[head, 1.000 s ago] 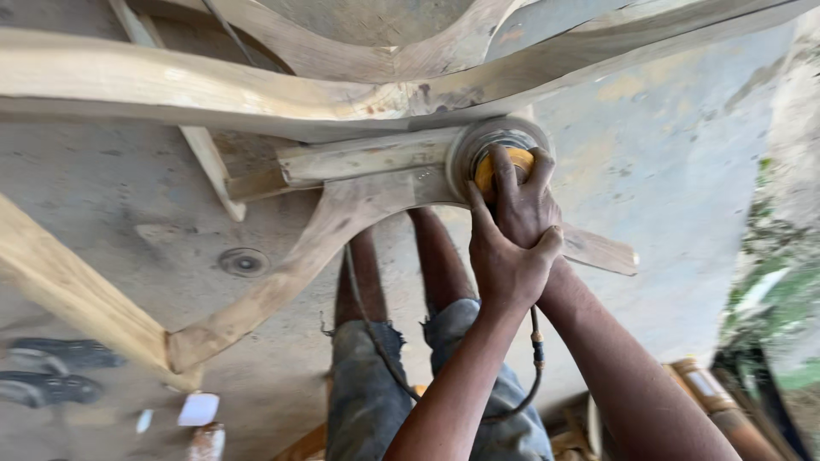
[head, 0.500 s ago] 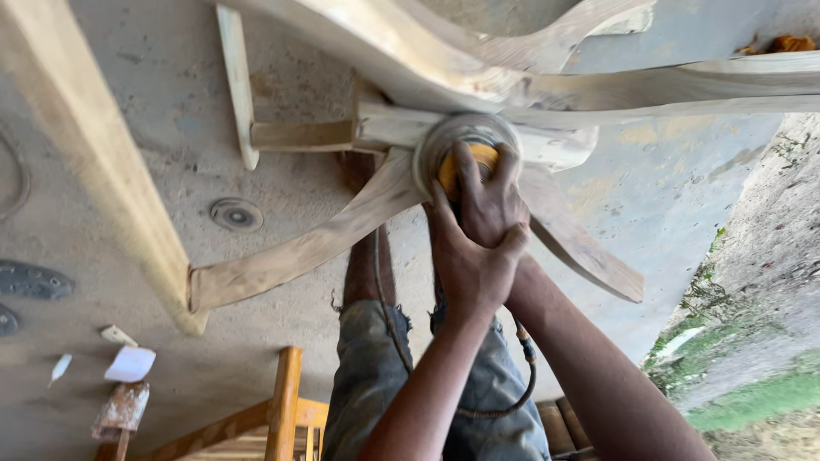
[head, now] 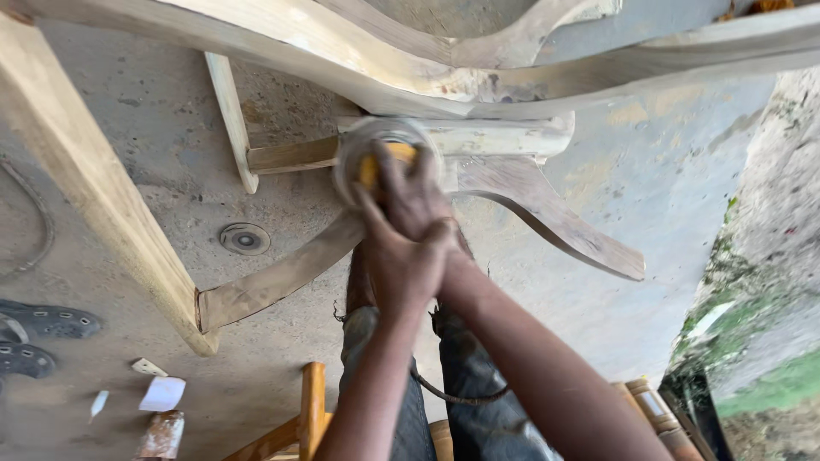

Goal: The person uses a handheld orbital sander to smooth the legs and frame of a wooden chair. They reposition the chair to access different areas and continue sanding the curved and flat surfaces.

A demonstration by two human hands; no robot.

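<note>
Against the pale wooden frame (head: 478, 85), both hands grip a yellow sander (head: 384, 162). Left hand (head: 397, 265) and right hand (head: 418, 201) have fingers wrapped tight around it

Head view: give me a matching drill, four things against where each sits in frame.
Things:
1. sanding tool
2. round disc on the floor
3. dark sandals
4. white paper scrap

Places:
A. far left edge
B. under both hands, against the curved wooden frame
C. lower left, beside a small can
D. on the concrete, left of the hands

Pairs: 1-B, 2-D, 3-A, 4-C
</note>
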